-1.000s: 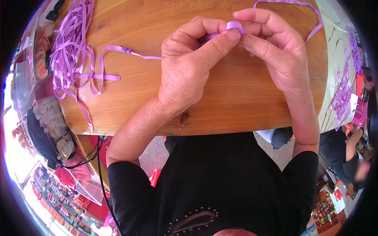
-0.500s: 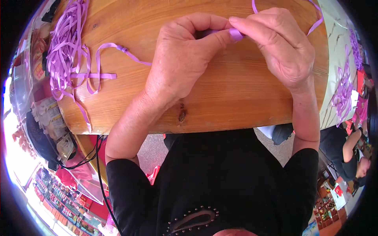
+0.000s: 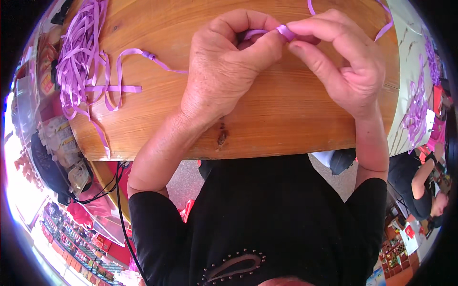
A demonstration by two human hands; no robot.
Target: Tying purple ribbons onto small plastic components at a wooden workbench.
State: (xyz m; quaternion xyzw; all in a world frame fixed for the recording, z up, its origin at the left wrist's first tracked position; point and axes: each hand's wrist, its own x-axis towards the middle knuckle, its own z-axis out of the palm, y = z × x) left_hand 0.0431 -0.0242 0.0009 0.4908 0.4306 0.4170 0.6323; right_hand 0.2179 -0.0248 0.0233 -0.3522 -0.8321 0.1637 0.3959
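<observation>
A narrow purple ribbon (image 3: 286, 32) is pinched between the thumb and index finger of my left hand (image 3: 229, 55), with a small loop of it standing up at the fingertips. The fingers of my right hand (image 3: 346, 62) meet that loop: the index fingertip presses on it from the right, while the thumb sits a little below, apart from the index finger. From my left hand the ribbon trails left across the table to a small knot (image 3: 148, 56). Part of the ribbon inside my left palm is hidden.
A tangled heap of purple ribbon (image 3: 81, 57) lies at the wooden table's (image 3: 286, 124) left. Another purple ribbon strand (image 3: 385, 28) runs along the far right. More purple ribbons (image 3: 416, 109) rest on a white surface at right, with a person (image 3: 415, 181) beside it. Black cables (image 3: 118, 190) hang at left.
My right thumb has come away from the index finger and dropped lower. The ribbon loop at my left fingertips now shows more fully and sits slightly higher.
</observation>
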